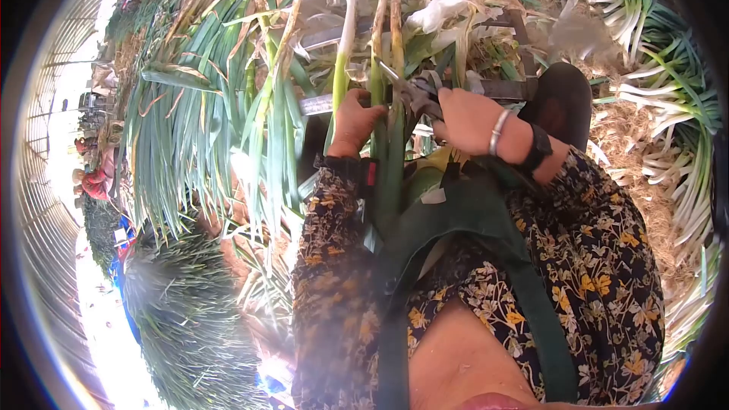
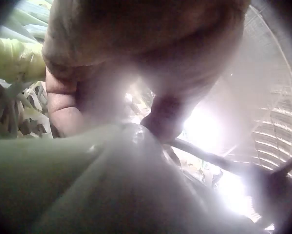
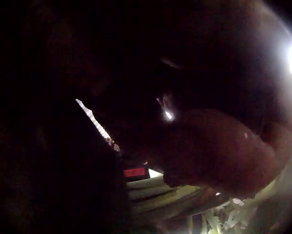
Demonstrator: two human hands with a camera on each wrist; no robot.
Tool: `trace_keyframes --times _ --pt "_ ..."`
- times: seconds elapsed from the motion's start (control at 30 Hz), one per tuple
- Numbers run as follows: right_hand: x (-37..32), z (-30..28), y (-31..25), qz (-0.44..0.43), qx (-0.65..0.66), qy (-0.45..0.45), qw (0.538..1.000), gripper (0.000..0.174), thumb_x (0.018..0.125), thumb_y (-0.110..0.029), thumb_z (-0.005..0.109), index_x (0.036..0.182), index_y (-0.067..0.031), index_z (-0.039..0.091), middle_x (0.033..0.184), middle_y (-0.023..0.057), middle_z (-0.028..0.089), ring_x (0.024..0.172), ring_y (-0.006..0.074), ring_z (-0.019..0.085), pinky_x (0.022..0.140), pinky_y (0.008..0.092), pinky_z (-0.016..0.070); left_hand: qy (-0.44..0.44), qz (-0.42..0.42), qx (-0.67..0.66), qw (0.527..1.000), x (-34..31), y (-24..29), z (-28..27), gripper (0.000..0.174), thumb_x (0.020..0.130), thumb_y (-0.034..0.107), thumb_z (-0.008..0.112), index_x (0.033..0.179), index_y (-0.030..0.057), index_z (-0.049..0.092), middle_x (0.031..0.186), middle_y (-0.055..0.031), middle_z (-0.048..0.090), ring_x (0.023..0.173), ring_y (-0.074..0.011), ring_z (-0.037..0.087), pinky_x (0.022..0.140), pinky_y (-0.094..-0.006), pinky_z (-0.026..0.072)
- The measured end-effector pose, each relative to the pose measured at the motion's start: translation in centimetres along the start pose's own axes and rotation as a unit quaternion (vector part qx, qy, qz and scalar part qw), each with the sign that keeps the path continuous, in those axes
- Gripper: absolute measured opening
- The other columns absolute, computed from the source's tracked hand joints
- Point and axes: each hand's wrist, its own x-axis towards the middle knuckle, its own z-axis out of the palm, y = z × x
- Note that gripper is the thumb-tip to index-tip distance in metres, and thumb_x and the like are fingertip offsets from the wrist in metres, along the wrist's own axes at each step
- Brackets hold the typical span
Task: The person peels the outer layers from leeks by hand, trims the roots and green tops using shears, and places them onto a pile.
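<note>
The left hand [image 1: 355,123] grips green leek stalks [image 1: 391,144], its thumb lying across them. Beside it stands a leek with a white stem [image 1: 346,30], and two stalks with brown ends [image 1: 378,23] rise past the fingers. The right hand [image 1: 472,123] holds a grey, pointed metal tool [image 1: 416,95] against the stalks; its exact kind cannot be told. In the left wrist view, the left hand [image 2: 136,53] bends over a pale green leaf [image 2: 77,180]. The right wrist view is mostly dark, with part of the right hand [image 3: 224,151] above green stalks [image 3: 160,200].
Long green leaves [image 1: 205,121] hang at the left, above a dense green heap [image 1: 182,319]. Trimmed leeks [image 1: 683,159] line the right side, beside straw-like debris [image 1: 630,152]. Dry peelings [image 1: 440,11] lie beyond the hands over a metal frame [image 1: 501,89]. A person in red [image 1: 96,182] is far left.
</note>
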Motion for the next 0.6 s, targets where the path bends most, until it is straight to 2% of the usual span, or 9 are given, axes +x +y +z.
trace_keyframes --times 0.17,0.2,0.3,0.33,0.4,0.43,0.5,0.53,0.6 --pt "5.0 -1.9 0.4 -0.009 -0.039 0.004 0.999 0.036 0.086 -0.026 0.057 0.091 0.0092 0.057 0.084 0.0282 0.063 0.079 0.0438 0.063 0.072 0.0484 0.0510 0.014 0.013 0.010 1.000 -0.2 -0.5 0.3 0.053 0.071 0.013 0.073 0.118 -0.0038 0.055 0.102 -0.0140 0.067 0.091 -0.0198 0.065 0.082 -0.0297 0.0514" --pt "6.5 -1.6 1.1 -0.025 -0.057 0.028 0.998 0.034 0.085 -0.026 0.058 0.082 0.0076 0.061 0.079 0.0261 0.064 0.077 0.0427 0.064 0.071 0.0475 0.0517 0.040 0.044 0.036 0.998 0.2 -1.6 0.6 0.053 0.071 0.013 0.073 0.117 -0.0038 0.055 0.100 -0.0139 0.067 0.089 -0.0193 0.065 0.082 -0.0301 0.0515" --pt "10.8 -2.2 1.7 -0.045 -0.102 0.037 0.993 0.035 0.084 -0.027 0.057 0.077 0.0061 0.065 0.079 0.0248 0.065 0.077 0.0419 0.064 0.070 0.0478 0.0516 0.055 0.048 0.035 0.997 0.3 -2.2 1.1 0.057 0.066 0.022 0.074 0.115 -0.0006 0.056 0.103 -0.0191 0.067 0.093 -0.0321 0.066 0.082 -0.0385 0.0521" --pt "11.6 -2.9 1.1 -0.016 -0.118 0.035 0.992 0.023 0.081 -0.015 0.053 0.082 -0.0030 0.072 0.085 0.0218 0.068 0.081 0.0383 0.065 0.072 0.0438 0.0525 0.050 0.047 0.042 0.997 0.5 -2.6 1.1 0.058 0.065 0.024 0.074 0.115 0.0011 0.056 0.103 -0.0194 0.067 0.094 -0.0327 0.066 0.082 -0.0395 0.0518" --pt "14.5 -1.0 2.6 0.054 -0.018 0.111 0.992 0.023 0.083 -0.015 0.052 0.081 -0.0031 0.072 0.088 0.0213 0.068 0.082 0.0375 0.066 0.071 0.0436 0.0526 0.058 0.056 0.069 0.994 -0.2 -2.0 1.1 0.059 0.064 0.027 0.076 0.116 0.0041 0.057 0.103 -0.0196 0.066 0.095 -0.0337 0.065 0.082 -0.0411 0.0513" --pt "14.6 -0.5 3.4 0.045 0.061 0.126 0.989 0.027 0.087 -0.021 0.051 0.092 -0.0019 0.069 0.093 0.0223 0.068 0.086 0.0384 0.066 0.073 0.0442 0.0523 0.074 0.070 0.088 0.991 -0.6 -1.4 1.1 0.060 0.064 0.029 0.076 0.116 0.0054 0.057 0.104 -0.0195 0.066 0.096 -0.0341 0.065 0.082 -0.0418 0.0511" --pt "11.4 -1.0 1.6 -0.039 0.073 0.150 0.985 0.038 0.092 -0.033 0.048 0.110 -0.0026 0.061 0.102 0.0237 0.065 0.092 0.0400 0.063 0.078 0.0479 0.0502 0.076 0.068 0.079 0.992 0.3 -3.1 1.5 0.062 0.066 0.035 0.077 0.117 0.0043 0.056 0.111 -0.0192 0.064 0.101 -0.0358 0.063 0.086 -0.0437 0.0498" --pt "9.2 -1.2 0.9 -0.076 0.085 0.115 0.987 0.037 0.088 -0.035 0.051 0.110 -0.0053 0.058 0.092 0.0246 0.064 0.085 0.0441 0.061 0.076 0.0501 0.0494 0.062 0.049 0.066 0.995 0.0 -2.0 1.4 0.063 0.067 0.035 0.076 0.118 0.0040 0.056 0.112 -0.0195 0.064 0.102 -0.0360 0.063 0.086 -0.0441 0.0495" --pt "5.4 -0.4 0.6 -0.110 0.006 0.012 0.994 0.040 0.085 -0.034 0.056 0.106 -0.0003 0.056 0.088 0.0270 0.064 0.083 0.0440 0.062 0.073 0.0501 0.0498 0.054 0.033 0.053 0.997 -0.8 -1.1 1.3 0.062 0.068 0.032 0.076 0.119 0.0030 0.055 0.109 -0.0185 0.064 0.098 -0.0332 0.064 0.085 -0.0420 0.0502"
